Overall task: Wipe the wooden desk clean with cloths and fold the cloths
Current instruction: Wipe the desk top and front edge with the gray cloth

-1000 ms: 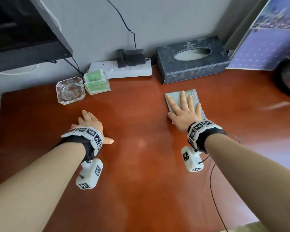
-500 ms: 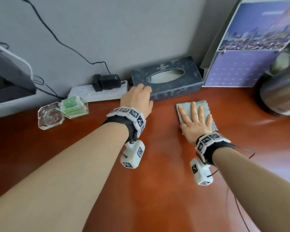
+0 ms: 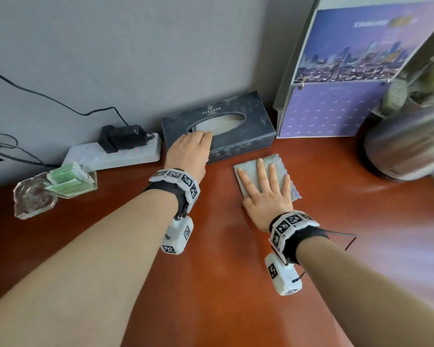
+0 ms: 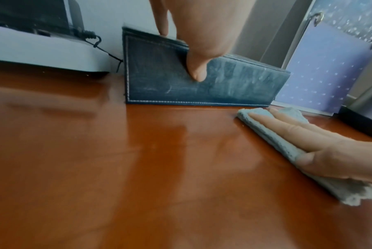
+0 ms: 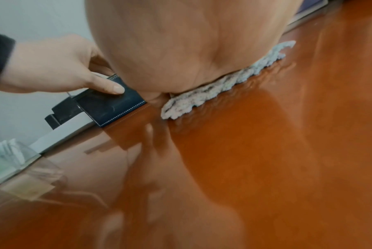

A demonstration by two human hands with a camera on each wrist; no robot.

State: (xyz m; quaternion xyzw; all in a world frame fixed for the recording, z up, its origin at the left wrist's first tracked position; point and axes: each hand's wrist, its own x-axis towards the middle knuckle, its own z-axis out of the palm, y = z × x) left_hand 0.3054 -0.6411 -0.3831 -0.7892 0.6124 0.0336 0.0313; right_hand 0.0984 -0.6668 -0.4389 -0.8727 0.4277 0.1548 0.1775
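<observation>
A folded pale blue cloth [image 3: 281, 163] lies on the red-brown wooden desk [image 3: 223, 284], just in front of a dark tissue box [image 3: 238, 137]. My right hand [image 3: 263, 189] presses flat on the cloth with straight, spread fingers. In the left wrist view the cloth [image 4: 264, 133] sticks out past those fingers. My left hand [image 3: 193, 146] grips the left end of the tissue box [image 4: 234, 84], thumb on its front face and fingers over its top edge. The right wrist view shows the cloth's frayed edge [image 5: 202, 96] under my palm and the left hand [image 5: 53, 70] on the box.
A white power strip [image 3: 125, 152] with a black plug sits left of the box against the wall. Further left are a glass ashtray [image 3: 33, 196] and green packets [image 3: 68, 176]. A purple calendar [image 3: 336, 108] and a metal pot [image 3: 406, 144] stand at the right.
My left hand left the desk at the left, reached forward to the tissue box and now grips it. The right hand stays flat on the cloth, a little further right.
</observation>
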